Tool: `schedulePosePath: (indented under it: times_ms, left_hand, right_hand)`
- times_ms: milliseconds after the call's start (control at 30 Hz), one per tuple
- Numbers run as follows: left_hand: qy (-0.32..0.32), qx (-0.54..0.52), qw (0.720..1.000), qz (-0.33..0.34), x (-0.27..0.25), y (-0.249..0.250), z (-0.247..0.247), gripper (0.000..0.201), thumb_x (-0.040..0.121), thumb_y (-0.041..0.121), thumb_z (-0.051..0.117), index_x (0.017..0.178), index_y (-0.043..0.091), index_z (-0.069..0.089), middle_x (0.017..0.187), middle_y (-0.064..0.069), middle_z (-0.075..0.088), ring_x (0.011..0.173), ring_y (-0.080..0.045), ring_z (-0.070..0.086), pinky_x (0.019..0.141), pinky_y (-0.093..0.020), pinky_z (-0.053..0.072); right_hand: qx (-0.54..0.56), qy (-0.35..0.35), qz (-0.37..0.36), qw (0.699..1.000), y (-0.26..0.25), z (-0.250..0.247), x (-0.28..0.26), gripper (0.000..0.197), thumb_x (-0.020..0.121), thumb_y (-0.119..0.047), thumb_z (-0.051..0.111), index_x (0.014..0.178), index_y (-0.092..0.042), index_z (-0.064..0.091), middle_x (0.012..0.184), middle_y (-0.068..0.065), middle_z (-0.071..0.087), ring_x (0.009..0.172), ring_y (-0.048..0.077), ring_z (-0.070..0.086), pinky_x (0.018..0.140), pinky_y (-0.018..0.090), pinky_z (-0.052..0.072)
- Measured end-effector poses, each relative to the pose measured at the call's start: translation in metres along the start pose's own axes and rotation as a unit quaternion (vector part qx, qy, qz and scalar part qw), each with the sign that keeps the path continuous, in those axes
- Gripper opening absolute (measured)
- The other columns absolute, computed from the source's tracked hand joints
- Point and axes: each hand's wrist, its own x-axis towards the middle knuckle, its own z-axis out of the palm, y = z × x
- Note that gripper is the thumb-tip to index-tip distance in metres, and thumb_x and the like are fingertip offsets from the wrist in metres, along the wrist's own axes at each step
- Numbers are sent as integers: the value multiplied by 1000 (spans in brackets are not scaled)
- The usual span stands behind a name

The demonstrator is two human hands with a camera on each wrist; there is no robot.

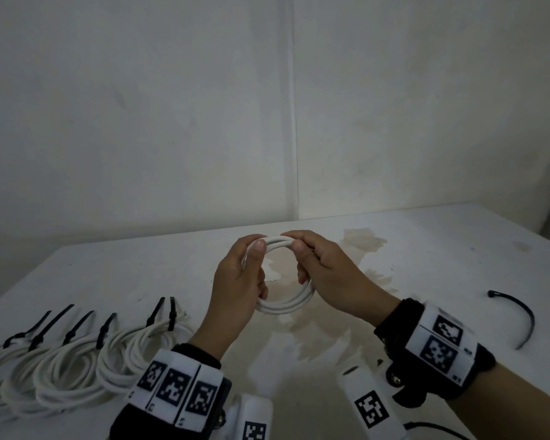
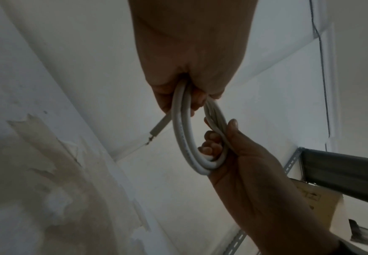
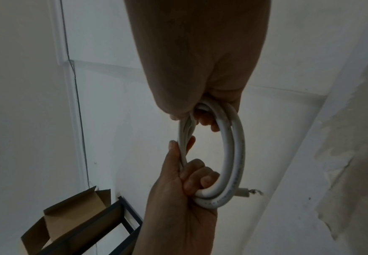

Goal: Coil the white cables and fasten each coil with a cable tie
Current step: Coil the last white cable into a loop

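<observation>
Both hands hold one white cable coil (image 1: pixel 283 301) in the air above the white table (image 1: pixel 441 265), near its middle. The left hand (image 1: pixel 238 281) has its fingers curled round the left side of the coil, thumb pressed on the top. The right hand (image 1: pixel 327 274) grips the right side, with thumb and fingers closed on the strands. In the left wrist view a cut cable end (image 2: pixel 156 132) sticks out free under the left hand.

On the table to the left lies a row of finished coils (image 1: pixel 77 369), overlapping one another, each bound with a black cable tie (image 1: pixel 159 308) whose tail points up. The left wrist band hides part of the nearest coil, and the picture edge cuts off the farthest ones. To the right, well apart from the hands, lies one loose black cable tie (image 1: pixel 525 315), bent in an arc. A brown stain (image 1: pixel 362 241) marks the table behind the hands. In the right wrist view an open cardboard box (image 3: pixel 69 214) stands below, beside a dark metal frame (image 3: pixel 121 217); what is inside the box I cannot tell.
</observation>
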Motion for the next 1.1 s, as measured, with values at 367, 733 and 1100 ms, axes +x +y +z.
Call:
schedulePosePath:
  times_ms: [367,733,1100]
  left_hand:
    - [20,-16,1000,7,7,-1,-1,22,96,24,45,86,23,64,41,9,37,39,-4,35,41,-20,38]
    - [-171,135,973,-78,15,7,-10,36,93,40,43,74,14,57,49,4,56,51,-12,55,63,-29,44]
    - [-36,-39,992,-114,3,-3,7,39,95,38,39,66,13,47,41,11,34,39,-3,34,49,-21,40]
  right_hand:
    - [124,-57,52,989,-11,-13,2,28,97,-12,42,122,-14,54,81,-6,55,62,7,47,57,10,39]
    - [-83,-119,5,989,-6,-12,5,25,98,-15,42,117,-11,57,94,-14,55,82,-8,52,75,8,39]
    - [107,-16,47,993,-2,-5,3,21,99,-20,36,109,-18,54,71,-2,42,51,5,42,54,20,38]
